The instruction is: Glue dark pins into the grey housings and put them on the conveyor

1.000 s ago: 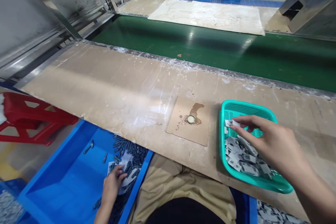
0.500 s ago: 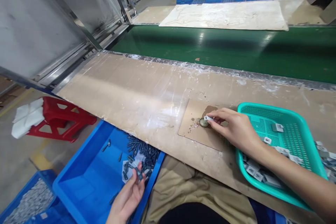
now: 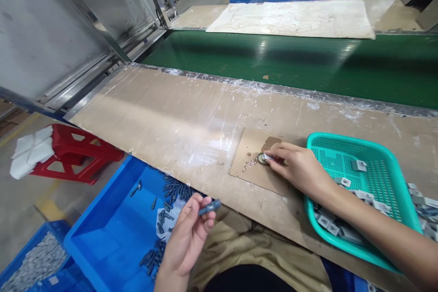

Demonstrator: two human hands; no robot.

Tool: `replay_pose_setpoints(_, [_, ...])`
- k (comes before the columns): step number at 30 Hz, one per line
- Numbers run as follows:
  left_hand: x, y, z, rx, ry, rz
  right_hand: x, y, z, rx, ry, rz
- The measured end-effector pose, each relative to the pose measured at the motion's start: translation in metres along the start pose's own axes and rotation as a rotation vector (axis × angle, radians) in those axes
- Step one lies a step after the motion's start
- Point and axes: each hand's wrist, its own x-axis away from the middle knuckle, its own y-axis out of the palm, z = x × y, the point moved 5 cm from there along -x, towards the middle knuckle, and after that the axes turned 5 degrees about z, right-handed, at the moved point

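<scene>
The right hand (image 3: pixel 297 164) pinches a small light-grey part (image 3: pixel 268 157) at the round, dark-rimmed cap (image 3: pixel 263 159) on the tan cardboard square (image 3: pixel 257 162), near the tabletop's (image 3: pixel 164 109) front edge. The left hand (image 3: pixel 190 228) holds a dark blue-grey cylindrical piece (image 3: pixel 210 207) near that edge.

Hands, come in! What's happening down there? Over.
Left hand holds dark part. Right hand pinches pale piece at round dish. Turquoise basket under right forearm.
</scene>
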Motion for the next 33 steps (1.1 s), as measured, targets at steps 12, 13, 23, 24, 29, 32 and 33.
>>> replay_pose_setpoints(12, [-0.013, 0.057, -0.029, -0.029, -0.166, -0.307, -0.001, -0.007, 0.002, -0.130, 0.089, 0.032])
replay_pose_setpoints(13, [-0.013, 0.062, -0.030, -0.029, -0.161, -0.319, -0.001, -0.009, 0.004, -0.170, 0.130, 0.048])
replay_pose_setpoints(23, [-0.027, 0.084, -0.042, 0.100, -0.157, -0.249, 0.001, -0.012, 0.011, -0.365, 0.292, 0.064])
replay_pose_setpoints(24, [-0.028, 0.084, -0.044, 0.109, -0.168, -0.240, 0.001, -0.012, 0.011, -0.342, 0.271, 0.075])
replay_pose_setpoints(29, [-0.030, 0.087, -0.049, 0.118, -0.190, -0.293, 0.000, -0.012, 0.008, -0.259, 0.168, 0.087])
replay_pose_setpoints(32, [-0.030, 0.089, -0.051, 0.148, -0.238, -0.324, -0.001, -0.012, 0.006, -0.247, 0.148, 0.073])
replay_pose_setpoints(33, [-0.030, 0.089, -0.052, 0.155, -0.244, -0.329, -0.001, -0.013, 0.006, -0.260, 0.161, 0.078])
